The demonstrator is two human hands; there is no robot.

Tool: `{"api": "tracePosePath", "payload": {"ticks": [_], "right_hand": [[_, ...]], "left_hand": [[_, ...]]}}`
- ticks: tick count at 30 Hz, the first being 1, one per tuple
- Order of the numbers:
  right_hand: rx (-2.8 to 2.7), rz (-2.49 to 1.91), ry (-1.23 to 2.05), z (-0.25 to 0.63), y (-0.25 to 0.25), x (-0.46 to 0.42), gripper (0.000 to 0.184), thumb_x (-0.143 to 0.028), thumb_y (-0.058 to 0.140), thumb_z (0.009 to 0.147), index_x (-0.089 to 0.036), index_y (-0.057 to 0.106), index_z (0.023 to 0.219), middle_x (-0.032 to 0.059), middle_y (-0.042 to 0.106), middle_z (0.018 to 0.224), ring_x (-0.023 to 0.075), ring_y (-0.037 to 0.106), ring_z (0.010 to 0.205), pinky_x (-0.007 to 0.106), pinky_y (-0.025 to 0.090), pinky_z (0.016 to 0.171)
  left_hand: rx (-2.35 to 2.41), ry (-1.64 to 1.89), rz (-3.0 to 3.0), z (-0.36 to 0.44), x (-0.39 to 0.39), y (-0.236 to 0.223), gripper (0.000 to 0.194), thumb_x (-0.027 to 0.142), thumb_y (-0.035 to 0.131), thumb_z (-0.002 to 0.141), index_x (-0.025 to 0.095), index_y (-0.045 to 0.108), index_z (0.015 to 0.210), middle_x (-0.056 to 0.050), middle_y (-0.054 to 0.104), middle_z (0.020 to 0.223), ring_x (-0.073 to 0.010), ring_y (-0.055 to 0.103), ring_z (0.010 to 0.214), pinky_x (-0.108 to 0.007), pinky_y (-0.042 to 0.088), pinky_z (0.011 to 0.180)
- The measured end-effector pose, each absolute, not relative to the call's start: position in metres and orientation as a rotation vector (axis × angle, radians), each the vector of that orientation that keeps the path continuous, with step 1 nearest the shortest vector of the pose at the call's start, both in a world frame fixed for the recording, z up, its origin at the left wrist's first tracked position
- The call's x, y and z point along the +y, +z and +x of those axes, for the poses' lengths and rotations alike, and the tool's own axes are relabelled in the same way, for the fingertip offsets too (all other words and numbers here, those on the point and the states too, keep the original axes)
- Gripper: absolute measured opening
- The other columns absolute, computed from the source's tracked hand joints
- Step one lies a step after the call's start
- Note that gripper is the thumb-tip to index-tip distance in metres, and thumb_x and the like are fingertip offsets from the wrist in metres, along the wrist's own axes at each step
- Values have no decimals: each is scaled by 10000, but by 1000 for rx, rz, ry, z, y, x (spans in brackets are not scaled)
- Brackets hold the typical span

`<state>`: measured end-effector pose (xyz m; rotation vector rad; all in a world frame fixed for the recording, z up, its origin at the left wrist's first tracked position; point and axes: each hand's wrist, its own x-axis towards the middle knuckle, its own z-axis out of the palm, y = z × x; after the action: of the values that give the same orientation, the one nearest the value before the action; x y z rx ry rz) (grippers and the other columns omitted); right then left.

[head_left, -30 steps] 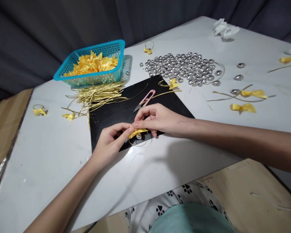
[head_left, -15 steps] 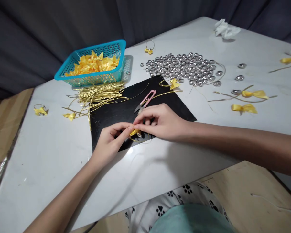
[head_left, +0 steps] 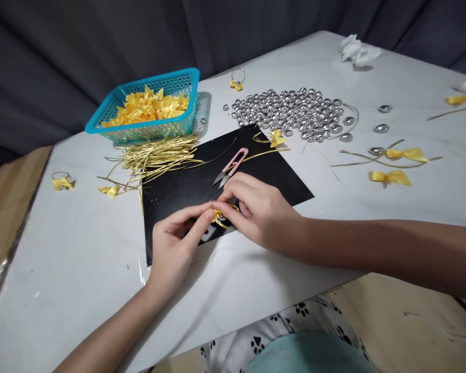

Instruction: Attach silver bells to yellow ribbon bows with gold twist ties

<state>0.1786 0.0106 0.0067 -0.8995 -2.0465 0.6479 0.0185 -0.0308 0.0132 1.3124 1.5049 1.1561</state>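
Note:
A small yellow ribbon bow (head_left: pixel 217 216) with a looped gold cord is pinched between my two hands, low over the front of a black mat (head_left: pixel 171 194). My left hand (head_left: pixel 178 238) grips its left side between thumb and forefinger. From the right, my right hand (head_left: pixel 256 210) pinches the bow and cord, fingers curled. Fingertips hide much of the piece, and a silvery bit shows under it. Just beyond my right hand lie pink-handled thread snips (head_left: pixel 233 165), blades pointing left and toward me. Another yellow bow (head_left: pixel 277 138) with gold cord rests at the mat's far edge.
Behind the mat stand a blue basket (head_left: pixel 142 124) of yellow bows, a bundle of gold cords (head_left: pixel 159 155) and a spread of silver beads (head_left: pixel 295 111). Loose bows (head_left: pixel 390 177) lie at right. Finished-looking ringed bows (head_left: pixel 63 183) sit left and far back. Crumpled white tissue (head_left: pixel 359 52) is at the back.
Both hands stay together on the bow. The right hand has turned and its fingers have curled more; the gold cord now forms a tighter loop near the bow. The view has shifted slightly.

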Motion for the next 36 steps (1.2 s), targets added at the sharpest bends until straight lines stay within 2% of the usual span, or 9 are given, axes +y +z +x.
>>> {"api": "tracePosePath", "payload": {"ticks": [7, 14, 23, 29, 36], "right_hand": [[-2093, -905, 954, 180, 9, 15, 149, -233, 461, 895, -140, 530, 801, 27, 509, 838, 62, 383, 547, 212, 314, 533], [-2230, -877, 852, 179, 9, 17, 147, -209, 360, 913, -160, 468, 826, 62, 506, 905, 130, 474, 703, 255, 372, 618], [-2199, -841, 912, 178, 6, 20, 128, -186, 361, 909, -173, 440, 809, 63, 496, 892, 148, 487, 766, 283, 406, 696], [-2224, -768, 859, 178, 3, 21, 132, -169, 343, 914, -169, 432, 816, 67, 488, 897, 149, 486, 768, 289, 416, 697], [-2145, -663, 877, 179, 0, 23, 155, -201, 376, 928, -157, 471, 815, 56, 493, 887, 104, 452, 676, 234, 395, 605]], "left_hand": [[1489, 1143, 1231, 14, -27, 14, 97, 290, 754, 662, 219, 757, 730, -16, 759, 738, -144, 673, 662, -215, 543, 614], [1497, 1122, 1214, 14, -26, 14, 119, 264, 768, 636, 206, 756, 739, -29, 758, 741, -160, 683, 667, -243, 563, 633], [1520, 1098, 1132, 16, -23, 16, 134, 238, 788, 591, 189, 750, 709, -34, 753, 714, -144, 665, 636, -220, 542, 589], [1556, 1107, 1227, 19, -25, 19, 80, 243, 747, 644, 185, 741, 700, -16, 745, 691, -134, 656, 626, -218, 538, 601], [1586, 1128, 1470, 19, -25, 20, 91, 255, 676, 716, 164, 676, 714, -8, 693, 672, -129, 628, 609, -214, 505, 548]]}}
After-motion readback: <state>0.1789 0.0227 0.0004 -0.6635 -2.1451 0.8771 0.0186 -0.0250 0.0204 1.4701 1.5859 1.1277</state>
